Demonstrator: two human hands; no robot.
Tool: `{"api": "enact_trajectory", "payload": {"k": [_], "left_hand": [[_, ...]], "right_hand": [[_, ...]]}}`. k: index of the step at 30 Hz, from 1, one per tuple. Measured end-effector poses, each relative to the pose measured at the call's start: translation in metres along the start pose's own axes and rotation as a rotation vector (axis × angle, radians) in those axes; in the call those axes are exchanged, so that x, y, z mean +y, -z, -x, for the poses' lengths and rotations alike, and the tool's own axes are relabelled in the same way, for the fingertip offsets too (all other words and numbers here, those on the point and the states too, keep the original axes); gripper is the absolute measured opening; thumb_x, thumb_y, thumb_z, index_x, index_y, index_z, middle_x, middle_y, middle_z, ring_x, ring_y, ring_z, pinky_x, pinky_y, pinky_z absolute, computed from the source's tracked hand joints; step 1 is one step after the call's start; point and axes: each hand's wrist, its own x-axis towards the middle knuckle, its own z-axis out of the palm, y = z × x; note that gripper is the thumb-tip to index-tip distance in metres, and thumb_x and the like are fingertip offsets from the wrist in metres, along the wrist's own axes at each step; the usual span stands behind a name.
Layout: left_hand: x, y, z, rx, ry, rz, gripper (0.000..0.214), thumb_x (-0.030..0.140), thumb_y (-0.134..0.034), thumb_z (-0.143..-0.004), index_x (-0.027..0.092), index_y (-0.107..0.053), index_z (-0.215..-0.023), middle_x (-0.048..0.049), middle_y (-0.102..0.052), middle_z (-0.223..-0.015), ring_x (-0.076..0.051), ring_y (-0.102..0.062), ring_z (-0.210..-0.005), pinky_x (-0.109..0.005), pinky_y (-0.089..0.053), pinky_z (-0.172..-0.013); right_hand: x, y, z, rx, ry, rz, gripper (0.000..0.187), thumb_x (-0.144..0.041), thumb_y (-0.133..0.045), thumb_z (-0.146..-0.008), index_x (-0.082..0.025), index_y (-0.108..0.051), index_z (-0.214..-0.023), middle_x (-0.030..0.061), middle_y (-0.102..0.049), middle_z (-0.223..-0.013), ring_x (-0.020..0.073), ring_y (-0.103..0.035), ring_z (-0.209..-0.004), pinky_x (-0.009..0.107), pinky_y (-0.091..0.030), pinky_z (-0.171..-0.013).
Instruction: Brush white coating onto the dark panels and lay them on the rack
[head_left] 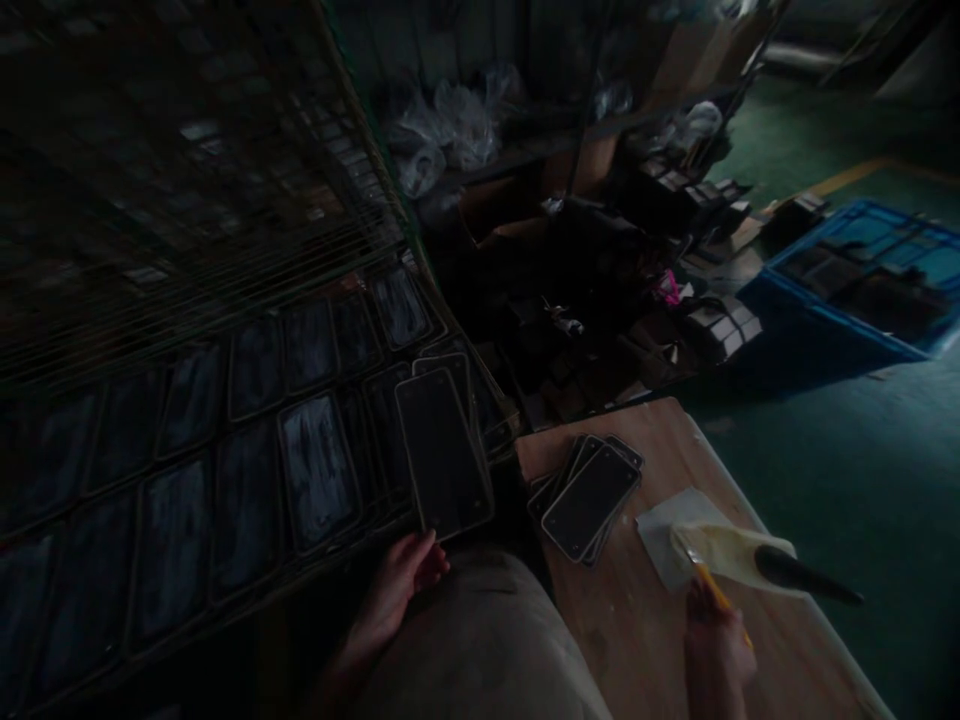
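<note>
My left hand (405, 578) pinches the lower edge of a dark rectangular panel (441, 455) with rounded corners and a pale rim. That panel is tilted up in front of the rack, and similar panels lie behind it. My right hand (716, 635) is closed around a yellow-handled brush (712, 585). The brush's tip meets a pale yellow, translucent container (731, 548) with a black tapered end (806, 575), lying on a light square sheet (664, 525). Between my hands, a small stack of dark panels (591, 500) sits on the wooden board (622, 640).
At left, a wire rack (187, 275) has rows of panels, several with whitish streaks (319, 470). A blue crate (847, 320) stands on the green floor at right. Plastic bags (465, 120) and an open cardboard box (502, 215) are at the back, beside dark clutter.
</note>
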Motion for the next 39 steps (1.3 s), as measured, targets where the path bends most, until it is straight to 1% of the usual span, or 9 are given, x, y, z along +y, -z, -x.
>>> {"api": "enact_trajectory", "payload": {"k": [3, 5, 8, 13, 16, 22, 31, 35, 39], "left_hand": [[0.005, 0.012, -0.004, 0.000, -0.045, -0.030, 0.041, 0.052, -0.072, -0.073, 0.015, -0.059, -0.086, -0.0038, -0.069, -0.077, -0.017, -0.068, -0.070, -0.026, -0.051, -0.062], [0.008, 0.020, -0.009, 0.003, -0.077, -0.072, 0.045, 0.055, -0.073, -0.069, 0.016, -0.058, -0.083, -0.0027, -0.069, -0.073, -0.017, -0.068, -0.066, -0.025, -0.051, -0.060], [0.010, 0.030, -0.019, -0.001, -0.107, -0.108, 0.050, 0.060, -0.075, -0.062, 0.017, -0.054, -0.076, -0.0012, -0.067, -0.064, -0.017, -0.066, -0.059, -0.024, -0.049, -0.053], [0.011, 0.038, -0.028, -0.026, -0.122, -0.080, 0.050, 0.059, -0.074, -0.062, 0.018, -0.051, -0.078, -0.0031, -0.070, -0.068, -0.018, -0.068, -0.060, -0.024, -0.050, -0.052], [0.009, 0.042, -0.030, -0.046, -0.129, -0.022, 0.049, 0.057, -0.074, -0.063, 0.018, -0.051, -0.081, -0.0041, -0.071, -0.070, -0.018, -0.070, -0.062, -0.024, -0.051, -0.052], [0.008, 0.047, -0.032, -0.082, -0.141, 0.034, 0.047, 0.055, -0.075, -0.062, 0.018, -0.050, -0.078, -0.0032, -0.069, -0.063, -0.017, -0.068, -0.056, -0.022, -0.048, -0.047], [0.006, 0.055, -0.036, -0.095, -0.181, 0.053, 0.044, 0.052, -0.073, -0.064, 0.018, -0.049, -0.077, -0.0021, -0.067, -0.060, -0.016, -0.066, -0.053, -0.021, -0.047, -0.046], [0.005, 0.056, -0.035, -0.119, -0.202, 0.063, 0.043, 0.053, -0.072, -0.066, 0.018, -0.048, -0.077, -0.0021, -0.067, -0.061, -0.016, -0.066, -0.054, -0.021, -0.046, -0.046], [0.008, 0.057, -0.031, -0.125, -0.205, 0.082, 0.045, 0.053, -0.073, -0.065, 0.018, -0.048, -0.076, -0.0018, -0.067, -0.063, -0.015, -0.066, -0.055, -0.019, -0.045, -0.046]], "right_hand": [[-0.035, -0.048, 0.032, 0.013, 0.087, -0.210, 0.035, -0.043, -0.067, -0.072, -0.016, -0.062, -0.095, 0.0111, -0.071, -0.085, 0.0252, -0.071, -0.071, 0.042, -0.062, -0.063], [-0.065, -0.092, 0.065, -0.094, 0.091, -0.261, 0.039, -0.043, -0.073, -0.070, -0.013, -0.064, -0.094, 0.0084, -0.072, -0.082, 0.0210, -0.071, -0.075, 0.033, -0.062, -0.067], [-0.107, -0.163, 0.128, -0.386, 0.176, -0.129, 0.043, -0.048, -0.070, -0.078, -0.014, -0.066, -0.102, 0.0070, -0.072, -0.086, 0.0189, -0.071, -0.078, 0.028, -0.060, -0.070], [-0.140, -0.260, 0.214, -0.888, 0.624, 0.250, 0.034, -0.045, -0.055, -0.091, -0.017, -0.063, -0.111, 0.0054, -0.071, -0.086, 0.0190, -0.070, -0.076, 0.028, -0.058, -0.069], [-0.143, -0.305, 0.234, -1.070, 0.876, 0.484, 0.030, -0.039, -0.048, -0.096, -0.018, -0.060, -0.114, 0.0033, -0.070, -0.082, 0.0166, -0.069, -0.075, 0.025, -0.055, -0.071], [-0.146, -0.373, 0.240, -1.181, 1.303, 0.713, 0.027, -0.032, -0.043, -0.098, -0.020, -0.059, -0.116, 0.0040, -0.070, -0.090, 0.0157, -0.069, -0.079, 0.023, -0.052, -0.069], [-0.137, -0.410, 0.241, -1.188, 1.508, 0.825, 0.025, -0.026, -0.047, -0.096, -0.019, -0.060, -0.117, 0.0066, -0.070, -0.105, 0.0193, -0.069, -0.090, 0.026, -0.053, -0.075], [-0.136, -0.389, 0.241, -1.190, 1.470, 0.927, 0.025, -0.026, -0.047, -0.097, -0.020, -0.060, -0.117, 0.0056, -0.071, -0.098, 0.0180, -0.069, -0.082, 0.024, -0.050, -0.067], [-0.138, -0.343, 0.247, -1.263, 1.384, 1.018, 0.026, -0.024, -0.045, -0.097, -0.021, -0.059, -0.119, 0.0040, -0.070, -0.091, 0.0156, -0.068, -0.076, 0.021, -0.048, -0.064]]}}
